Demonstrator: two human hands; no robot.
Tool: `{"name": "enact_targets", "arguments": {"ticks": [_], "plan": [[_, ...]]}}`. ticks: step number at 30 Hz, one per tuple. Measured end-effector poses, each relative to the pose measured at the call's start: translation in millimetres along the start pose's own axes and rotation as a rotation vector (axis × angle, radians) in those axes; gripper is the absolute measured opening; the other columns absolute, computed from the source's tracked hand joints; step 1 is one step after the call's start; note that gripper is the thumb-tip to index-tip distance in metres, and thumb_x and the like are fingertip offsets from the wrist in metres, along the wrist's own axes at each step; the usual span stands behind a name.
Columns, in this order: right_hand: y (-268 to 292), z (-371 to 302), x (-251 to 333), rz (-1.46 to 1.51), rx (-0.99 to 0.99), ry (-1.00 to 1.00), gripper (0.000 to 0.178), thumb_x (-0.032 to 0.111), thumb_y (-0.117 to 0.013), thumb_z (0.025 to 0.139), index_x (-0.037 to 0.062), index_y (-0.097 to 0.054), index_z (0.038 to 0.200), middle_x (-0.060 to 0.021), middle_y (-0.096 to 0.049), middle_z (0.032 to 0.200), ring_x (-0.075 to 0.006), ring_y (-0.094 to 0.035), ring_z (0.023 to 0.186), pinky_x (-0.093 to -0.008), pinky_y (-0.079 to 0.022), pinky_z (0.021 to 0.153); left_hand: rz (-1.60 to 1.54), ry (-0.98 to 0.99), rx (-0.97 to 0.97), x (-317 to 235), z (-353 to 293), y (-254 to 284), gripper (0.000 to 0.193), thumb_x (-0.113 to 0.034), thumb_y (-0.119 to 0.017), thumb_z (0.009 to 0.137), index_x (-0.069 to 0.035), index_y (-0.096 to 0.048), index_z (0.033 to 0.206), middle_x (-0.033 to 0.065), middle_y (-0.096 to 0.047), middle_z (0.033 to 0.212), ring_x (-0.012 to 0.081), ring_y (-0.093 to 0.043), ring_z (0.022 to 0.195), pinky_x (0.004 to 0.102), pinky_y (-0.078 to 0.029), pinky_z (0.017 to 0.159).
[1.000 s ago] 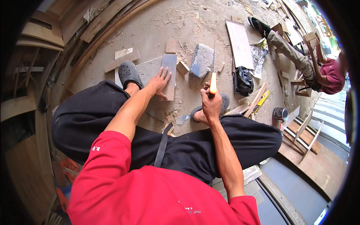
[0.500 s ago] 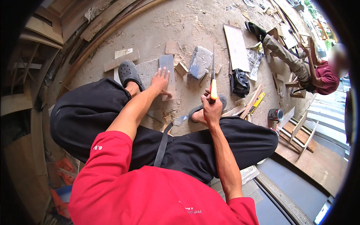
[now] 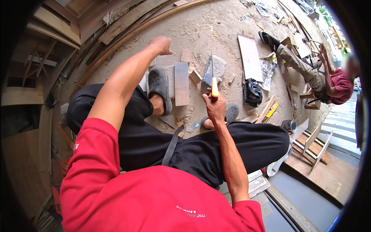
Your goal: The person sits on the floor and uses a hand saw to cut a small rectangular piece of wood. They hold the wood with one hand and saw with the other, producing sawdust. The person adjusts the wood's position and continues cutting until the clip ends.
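Note:
My right hand is closed round the orange-and-white handle of a handsaw. Its narrow blade points away from me, over a grey stone-like block. Beyond my left foot, my left hand reaches low over the floor near some wood offcuts. Its fingers bend downward and are partly hidden, so I cannot see whether they grip anything. A short flat board lies between my feet with neither hand on it. A small wood block sits between that board and the grey block.
A long pale board and a black plastic bag lie to the right. Nearer are a yellow tool and an open can. Timber lengths line the left. Another person sits at the far right among wooden pieces.
My left hand has left the flat board and moved away, farther forward. My left foot has shifted toward the board. The right hand still holds the handsaw.

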State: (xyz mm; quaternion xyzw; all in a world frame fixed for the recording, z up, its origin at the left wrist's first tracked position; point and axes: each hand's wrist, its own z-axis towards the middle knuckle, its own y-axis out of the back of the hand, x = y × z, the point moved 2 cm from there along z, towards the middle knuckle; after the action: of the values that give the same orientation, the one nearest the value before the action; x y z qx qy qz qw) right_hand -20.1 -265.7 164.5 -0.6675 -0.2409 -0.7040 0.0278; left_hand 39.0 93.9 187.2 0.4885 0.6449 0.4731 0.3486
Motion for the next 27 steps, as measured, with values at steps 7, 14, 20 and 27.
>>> {"name": "enact_targets", "arguments": {"ticks": [7, 14, 20, 27], "plan": [[2, -10, 12, -0.116, 0.134, -0.059, 0.034, 0.018, -0.08, 0.082, 0.0028, -0.066, 0.108, -0.0074, -0.065, 0.078, -0.0175, -0.062, 0.071, -0.0318, -0.05, 0.069, -0.074, 0.045, 0.191, -48, -5, -94, 0.064, -0.043, -0.079, 0.074, -0.01, -0.062, 0.126, 0.0154, -0.057, 0.135, 0.032, -0.055, 0.125, 0.0478, -0.05, 0.099], [9, -17, 4, -0.118, 0.168, -0.152, 0.029, 0.014, -0.079, 0.083, 0.003, -0.066, 0.107, -0.0026, -0.056, 0.076, -0.0129, -0.054, 0.069, -0.028, -0.046, 0.065, -0.124, 0.142, 0.201, -63, 18, -146, 0.089, -0.045, -0.08, 0.072, -0.015, -0.04, 0.146, 0.0141, -0.042, 0.149, 0.0311, -0.047, 0.134, 0.0497, -0.043, 0.105], [6, -12, -3, -0.003, 0.194, -0.37, 0.031, 0.013, -0.081, 0.08, 0.0022, -0.065, 0.105, -0.005, -0.061, 0.08, -0.0136, -0.057, 0.069, -0.0287, -0.047, 0.067, -0.3, 0.079, 0.414, -37, 55, -168, 0.087, -0.046, -0.083, 0.071, -0.013, -0.044, 0.142, 0.0173, -0.053, 0.139, 0.0358, -0.053, 0.127, 0.0496, -0.047, 0.101], [0, 8, -5, 0.056, 0.184, -0.389, 0.025, 0.009, -0.078, 0.083, 0.0031, -0.066, 0.104, 0.002, -0.051, 0.069, -0.0082, -0.049, 0.064, -0.025, -0.044, 0.062, -0.343, 0.163, 0.371, -41, 47, -151, 0.078, -0.046, -0.082, 0.073, -0.011, -0.05, 0.135, 0.0176, -0.057, 0.133, 0.0378, -0.056, 0.123, 0.0507, -0.049, 0.097]]}}
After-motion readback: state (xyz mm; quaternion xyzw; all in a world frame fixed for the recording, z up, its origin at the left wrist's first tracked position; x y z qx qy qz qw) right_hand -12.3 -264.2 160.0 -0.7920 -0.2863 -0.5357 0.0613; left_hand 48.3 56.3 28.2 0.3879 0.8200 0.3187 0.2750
